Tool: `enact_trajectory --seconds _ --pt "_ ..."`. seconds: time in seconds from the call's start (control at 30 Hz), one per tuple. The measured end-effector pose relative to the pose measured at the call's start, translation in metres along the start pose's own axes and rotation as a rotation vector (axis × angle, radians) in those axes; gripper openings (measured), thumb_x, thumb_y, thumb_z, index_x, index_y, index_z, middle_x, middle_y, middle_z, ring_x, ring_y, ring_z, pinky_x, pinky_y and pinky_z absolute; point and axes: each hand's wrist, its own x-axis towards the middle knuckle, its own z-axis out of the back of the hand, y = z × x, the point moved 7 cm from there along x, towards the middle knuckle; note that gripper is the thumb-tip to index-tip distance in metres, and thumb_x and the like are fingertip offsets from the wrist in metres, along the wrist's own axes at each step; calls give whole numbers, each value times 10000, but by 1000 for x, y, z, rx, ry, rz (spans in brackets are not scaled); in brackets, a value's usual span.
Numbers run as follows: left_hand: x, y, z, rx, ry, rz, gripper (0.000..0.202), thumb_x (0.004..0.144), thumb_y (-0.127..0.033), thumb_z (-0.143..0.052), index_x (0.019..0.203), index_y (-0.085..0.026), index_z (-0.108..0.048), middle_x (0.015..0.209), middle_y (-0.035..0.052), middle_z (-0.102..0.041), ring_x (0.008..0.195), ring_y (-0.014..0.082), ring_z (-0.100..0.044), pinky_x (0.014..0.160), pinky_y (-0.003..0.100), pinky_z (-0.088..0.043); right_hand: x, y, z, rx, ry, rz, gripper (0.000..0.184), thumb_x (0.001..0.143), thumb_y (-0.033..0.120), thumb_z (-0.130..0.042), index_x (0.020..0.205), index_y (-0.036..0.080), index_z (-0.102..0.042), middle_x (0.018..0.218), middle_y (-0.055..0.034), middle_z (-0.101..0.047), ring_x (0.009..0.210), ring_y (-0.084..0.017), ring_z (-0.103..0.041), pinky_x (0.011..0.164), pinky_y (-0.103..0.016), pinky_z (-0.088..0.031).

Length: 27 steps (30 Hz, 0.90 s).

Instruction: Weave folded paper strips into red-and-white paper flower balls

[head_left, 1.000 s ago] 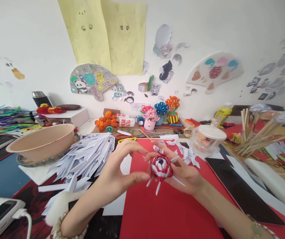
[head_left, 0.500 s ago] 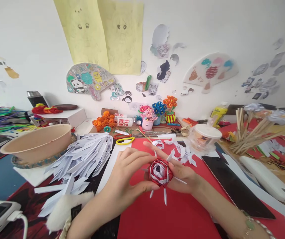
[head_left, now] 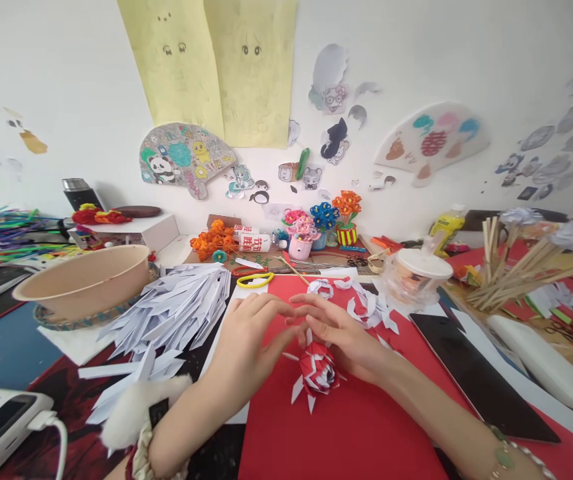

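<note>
A red and white folded-paper flower (head_left: 318,370) is tilted low over the red paper sheet (head_left: 336,440), with white pointed tips sticking out around it. My left hand (head_left: 254,333) comes from the left, its thumb and fingers bent together at the flower's far edge. From the other side my right hand (head_left: 349,333) meets it, fingers reaching across and thumb close above the flower. The fingertips of both hands gather near one white tip; their exact grip is partly hidden. Whether the flower rests on the sheet I cannot tell.
Left lie a heap of folded white paper strips (head_left: 181,307) and a beige basin (head_left: 86,280). Yellow-handled scissors (head_left: 255,280) and white paper scraps (head_left: 374,307) lie behind my hands. A black tablet-like slab (head_left: 481,377) and a lidded cup (head_left: 416,273) stand right.
The flower has dropped lower and tilted; it faced me between both hands before. My hands have shifted to its far side, with their fingertips brought together.
</note>
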Motion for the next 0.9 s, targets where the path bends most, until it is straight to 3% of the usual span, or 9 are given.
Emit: enact_trajectory --seconds 0.13,0.27,0.37,0.47,0.57,0.7,0.8,0.9 --pt "1 18 -8 19 172 172 75 904 -175 -589 877 -214 -647 907 -16 -705 779 165 -611 744 313 -401 3 -7 10 -30 -85 -30 323 883 347 -690 1180 258 -601 1076 -28 -629 816 -110 -611 745 -247 -470" --pt "-3 28 -16 -56 391 270 108 903 -313 -608 940 -233 -669 908 -15 -712 754 161 -615 704 286 -438 3 -6 14 -46 -111 -43 303 885 347 -682 1163 251 -606 1072 -32 -637 867 -124 -622 802 -270 -473" --pt "-7 26 -25 -33 530 215 154 881 -274 -635 1027 -239 -666 1041 15 -700 901 189 -638 770 287 -458 2 -6 13 -19 -127 -49 316 873 347 -691 1161 250 -605 1059 -34 -642 863 -133 -628 793 -284 -481" --pt "-10 19 -34 -10 614 127 153 870 -180 -619 995 -243 -682 1010 8 -710 920 185 -651 775 262 -458 3 -7 11 6 -125 -43 328 862 351 -700 1159 251 -603 1039 -31 -649 854 -138 -634 801 -298 -488" --pt "-8 12 -34 83 555 15 140 903 -180 -570 879 -229 -699 871 2 -719 786 165 -650 703 249 -433 4 -4 14 -70 -148 -5 326 882 383 -671 1168 246 -596 1052 -44 -656 918 -160 -634 853 -324 -487" --pt "-1 7 -18 244 323 -98 239 949 -238 -505 804 -213 -693 714 12 -678 639 156 -588 615 264 -375 0 25 24 -356 -257 203 371 900 498 -614 1176 251 -602 1203 -79 -626 1132 -222 -574 1002 -396 -439" --pt "1 10 -4 266 177 -71 283 966 -236 -460 810 -208 -695 678 15 -662 620 158 -577 589 264 -359 -5 46 13 -665 -176 360 564 795 566 -710 1275 305 -568 1358 -76 -534 1275 -280 -473 1076 -447 -384" --pt "2 14 0 215 138 -9 250 950 -223 -482 842 -213 -708 717 12 -687 630 152 -590 589 254 -368 -10 50 3 -934 -150 400 743 682 519 -825 1340 359 -519 1452 -65 -419 1375 -323 -357 1121 -494 -341"
